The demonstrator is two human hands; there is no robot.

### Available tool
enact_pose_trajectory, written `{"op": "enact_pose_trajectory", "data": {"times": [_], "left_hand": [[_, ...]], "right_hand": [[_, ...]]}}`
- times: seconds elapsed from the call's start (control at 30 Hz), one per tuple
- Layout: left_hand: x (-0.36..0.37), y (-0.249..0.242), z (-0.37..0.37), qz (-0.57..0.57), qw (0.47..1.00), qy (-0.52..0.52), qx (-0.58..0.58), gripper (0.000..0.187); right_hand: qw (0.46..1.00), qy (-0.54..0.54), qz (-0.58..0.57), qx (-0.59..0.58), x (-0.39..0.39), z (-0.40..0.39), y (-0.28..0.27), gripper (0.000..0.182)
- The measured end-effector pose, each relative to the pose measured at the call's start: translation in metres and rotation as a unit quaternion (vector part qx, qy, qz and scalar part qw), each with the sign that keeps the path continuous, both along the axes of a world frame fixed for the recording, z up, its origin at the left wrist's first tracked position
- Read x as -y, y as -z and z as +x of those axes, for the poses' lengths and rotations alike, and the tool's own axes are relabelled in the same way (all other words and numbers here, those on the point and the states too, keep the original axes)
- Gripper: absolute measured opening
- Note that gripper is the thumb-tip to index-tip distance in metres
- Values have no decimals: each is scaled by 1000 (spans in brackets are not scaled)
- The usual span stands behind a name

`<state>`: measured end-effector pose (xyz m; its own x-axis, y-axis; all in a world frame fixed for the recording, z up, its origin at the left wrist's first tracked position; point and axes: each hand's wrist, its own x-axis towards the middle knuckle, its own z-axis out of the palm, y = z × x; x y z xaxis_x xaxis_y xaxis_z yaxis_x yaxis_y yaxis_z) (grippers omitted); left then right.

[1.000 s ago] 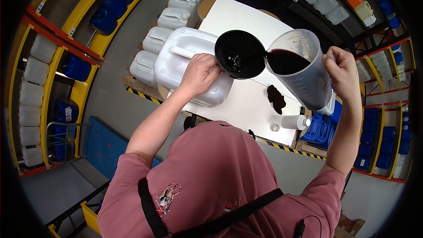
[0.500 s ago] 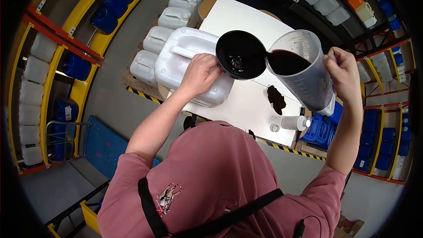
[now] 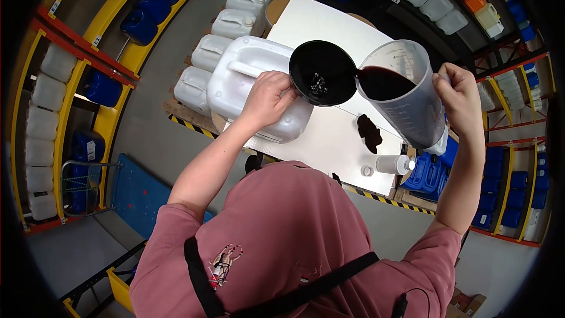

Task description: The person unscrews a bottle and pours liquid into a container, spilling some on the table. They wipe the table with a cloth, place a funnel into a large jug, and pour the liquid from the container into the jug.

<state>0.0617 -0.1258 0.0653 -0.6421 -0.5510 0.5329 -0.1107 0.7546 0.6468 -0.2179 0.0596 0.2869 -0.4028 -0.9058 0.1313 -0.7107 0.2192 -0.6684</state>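
Fingers of my left hand (image 3: 269, 100) are closed on the near left edge of a black funnel (image 3: 322, 65), which sits over the right side of a large white jerrycan (image 3: 226, 91). My right hand (image 3: 459, 97) grips a translucent measuring jug (image 3: 403, 115) on its right side. The jug is tilted left, its spout right at the funnel's rim. Dark red-black liquid (image 3: 382, 84) fills its lower side up to the spout. Bright glints and wet dark colour show inside the funnel. The funnel's stem is hidden.
A white tabletop (image 3: 312, 20) carries a dark patch (image 3: 369, 133), a white bottle (image 3: 393, 164) lying on its side and a small white ring-shaped cap (image 3: 367, 171). More white jerrycans (image 3: 209, 52) stand behind left. Blue jerrycans (image 3: 425, 174) are at the right; a blue trolley (image 3: 141, 191) stands left.
The glints inside the funnel have shifted slightly. Both hands, the funnel and the tilted jug stay almost exactly where they were.
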Motion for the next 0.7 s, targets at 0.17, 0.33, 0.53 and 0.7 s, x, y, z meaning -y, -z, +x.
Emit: {"op": "enact_pose_trajectory", "data": {"times": [0.17, 0.33, 0.53, 0.7], "left_hand": [[1, 0, 0, 0, 1000, 4, 1, 10], [1, 0, 0, -2, 1000, 5, 2, 10], [1, 0, 0, 2, 1000, 3, 4, 11], [0, 0, 0, 3, 1000, 4, 0, 11]], "right_hand": [[1000, 5, 1, -3, 0, 2, -2, 33], [1000, 4, 2, -4, -1, 2, -2, 33], [1000, 10, 5, -6, -2, 4, -3, 33], [1000, 3, 5, -8, -3, 0, -2, 33]]}}
